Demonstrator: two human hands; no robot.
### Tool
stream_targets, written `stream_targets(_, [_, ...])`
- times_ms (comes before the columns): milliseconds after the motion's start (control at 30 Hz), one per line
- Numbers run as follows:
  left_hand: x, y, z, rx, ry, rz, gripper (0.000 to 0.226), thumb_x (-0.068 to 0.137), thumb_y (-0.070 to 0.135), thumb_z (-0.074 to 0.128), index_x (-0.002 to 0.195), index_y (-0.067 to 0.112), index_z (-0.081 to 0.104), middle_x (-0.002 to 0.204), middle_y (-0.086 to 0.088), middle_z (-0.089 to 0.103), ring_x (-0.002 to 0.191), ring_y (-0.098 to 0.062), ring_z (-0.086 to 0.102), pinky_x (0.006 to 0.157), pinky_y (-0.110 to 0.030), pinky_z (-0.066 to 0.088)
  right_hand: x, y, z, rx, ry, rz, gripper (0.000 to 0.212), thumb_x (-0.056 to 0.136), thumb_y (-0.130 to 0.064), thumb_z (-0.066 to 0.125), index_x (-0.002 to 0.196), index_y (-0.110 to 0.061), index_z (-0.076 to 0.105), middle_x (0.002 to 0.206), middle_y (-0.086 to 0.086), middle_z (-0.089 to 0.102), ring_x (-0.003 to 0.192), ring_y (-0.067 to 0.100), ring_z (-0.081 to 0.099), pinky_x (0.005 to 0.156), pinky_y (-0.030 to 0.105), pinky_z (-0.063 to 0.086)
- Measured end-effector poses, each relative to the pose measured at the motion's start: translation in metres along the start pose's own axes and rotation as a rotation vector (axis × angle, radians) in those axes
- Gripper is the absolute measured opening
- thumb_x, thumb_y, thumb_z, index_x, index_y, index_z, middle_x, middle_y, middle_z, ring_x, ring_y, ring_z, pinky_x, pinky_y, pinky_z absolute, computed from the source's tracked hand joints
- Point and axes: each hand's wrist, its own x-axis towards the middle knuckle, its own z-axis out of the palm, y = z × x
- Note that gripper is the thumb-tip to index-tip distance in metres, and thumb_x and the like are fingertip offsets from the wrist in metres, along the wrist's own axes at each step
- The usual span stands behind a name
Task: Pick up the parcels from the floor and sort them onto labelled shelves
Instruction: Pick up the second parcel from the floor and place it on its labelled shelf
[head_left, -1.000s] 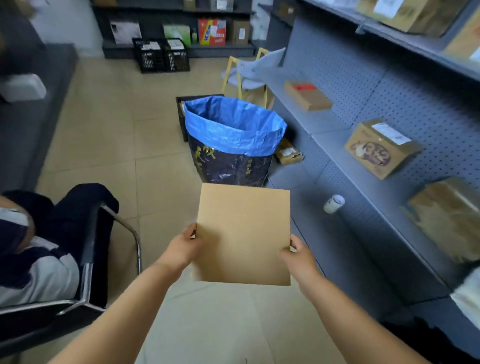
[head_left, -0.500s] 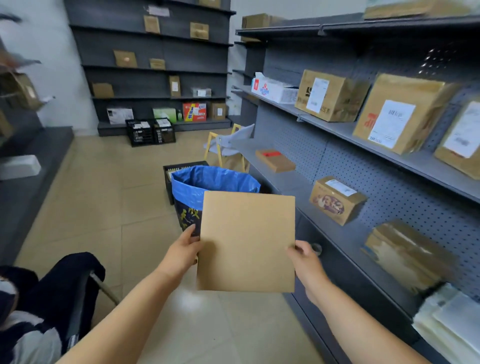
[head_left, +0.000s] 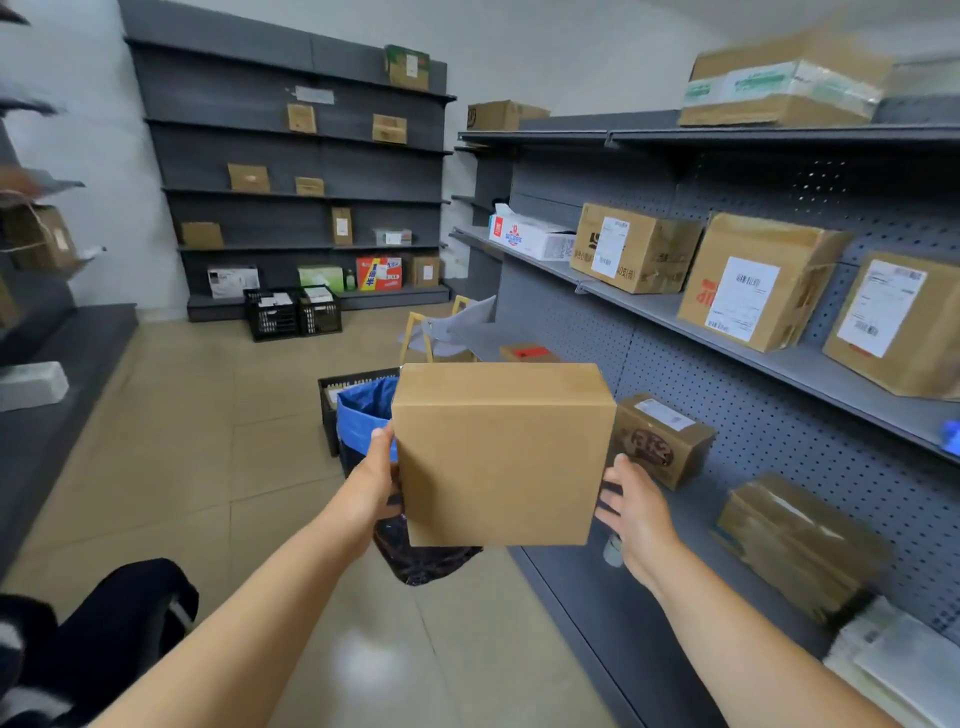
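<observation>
Head view, left hand and right hand gripping plain cardboard parcel

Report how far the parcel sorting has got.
Done: many parcels already sit on the right-hand shelves, such as the labelled box, and on the far rack. In hand: a plain brown box, held in the air between the left hand and right hand, not yet shelved. Left: the blue-lined bag and black crates stand on the floor; their contents are unclear.
</observation>
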Motion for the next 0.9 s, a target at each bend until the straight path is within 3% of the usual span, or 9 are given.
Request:
stream_targets(133, [-0.003,0.012,-0.009,0.025,-0.034,0.017,0.052,0.098,0.048,0.009,0.126,0.03,0.049,0.12,-0.003,0.052,0.108,-0.022,0.048,0.103,-0.042,0.032,0.0,-0.004,0.0,0.057,-0.011,-0.008,0.035,0.099,-0.028,0.037,0.122,-0.006,0.05,0.098,0.003,0.063,0.103,0.025,0.062,0.1,0.044,0.044])
stream_targets(200, [-0.001,0.017,-0.014,0.035,-0.046,0.031,0.052,0.098,0.05,0.008,0.131,0.035,0.045,0.124,-0.003,0.049,0.111,-0.021,0.044,0.107,-0.046,0.029,-0.001,-0.006,0.001,0.053,-0.02,-0.017,0.033,0.098,-0.03,0.037,0.118,-0.009,0.054,0.099,0.002,0.064,0.096,0.02,0.062,0.102,0.044,0.043])
stream_targets(333, [-0.002,0.029,-0.025,0.041,-0.061,0.057,0.047,0.096,0.053,0.008,0.114,0.046,0.051,0.118,-0.003,0.056,0.117,-0.022,0.049,0.107,-0.05,0.029,-0.005,-0.013,0.004,0.055,-0.029,0.022,0.031,0.099,-0.028,0.032,0.113,-0.015,0.056,0.107,0.004,0.063,0.105,0.023,0.057,0.1,0.042,0.042])
stream_targets(433, [-0.004,0.033,-0.031,0.005,-0.075,0.047,0.048,0.097,0.052,0.013,0.102,0.038,0.059,0.111,-0.003,0.064,0.117,-0.024,0.051,0.108,-0.051,0.028,-0.009,-0.015,0.002,0.079,-0.045,0.074,0.029,0.099,-0.034,0.031,0.1,-0.027,0.059,0.106,-0.003,0.064,0.107,0.022,0.054,0.101,0.045,0.041])
stream_targets(533, [-0.007,0.033,-0.033,-0.031,-0.101,0.042,0.049,0.094,0.057,0.022,0.095,0.028,0.061,0.114,-0.007,0.065,0.108,-0.026,0.058,0.095,-0.044,0.041,-0.014,-0.013,-0.002,0.017,-0.092,0.09,0.033,0.095,-0.046,0.038,0.101,-0.029,0.065,0.108,-0.003,0.069,0.107,0.02,0.06,0.1,0.045,0.045])
stream_targets(633, [-0.01,0.033,-0.033,-0.065,-0.132,0.023,0.045,0.085,0.062,0.043,0.104,0.023,0.055,0.112,-0.006,0.064,0.098,-0.024,0.06,0.077,-0.037,0.046,-0.016,-0.011,-0.005,-0.011,-0.086,0.129,0.052,0.09,-0.06,0.034,0.11,-0.024,0.066,0.107,0.004,0.072,0.101,0.022,0.066,0.091,0.045,0.052])
stream_targets(733, [-0.012,0.036,-0.031,-0.054,-0.126,0.023,0.036,0.071,0.045,0.062,0.095,0.022,0.048,0.097,-0.005,0.06,0.088,-0.021,0.055,0.07,-0.036,0.04,-0.019,-0.012,-0.007,-0.015,-0.099,0.179,0.061,0.088,-0.065,0.027,0.103,-0.022,0.068,0.104,0.009,0.072,0.098,0.026,0.065,0.077,0.037,0.052])
stream_targets(800, [-0.015,0.039,-0.029,-0.054,-0.139,0.047,0.018,0.08,0.024,0.059,0.085,0.019,0.044,0.085,-0.004,0.056,0.075,-0.018,0.051,0.062,-0.033,0.037,-0.02,-0.013,-0.008,-0.015,-0.103,0.18,0.06,0.088,-0.065,0.027,0.1,-0.022,0.068,0.105,0.01,0.072,0.101,0.028,0.065,0.082,0.042,0.053])
stream_targets(900, [-0.017,0.041,-0.031,-0.053,-0.154,0.063,0.017,0.083,0.002,0.052,0.088,0.015,0.043,0.086,-0.007,0.058,0.075,-0.02,0.054,0.059,-0.031,0.039,-0.019,-0.016,-0.011,-0.031,-0.078,0.178,0.062,0.087,-0.067,0.029,0.105,-0.021,0.066,0.106,0.009,0.073,0.104,0.029,0.065,0.096,0.05,0.049])
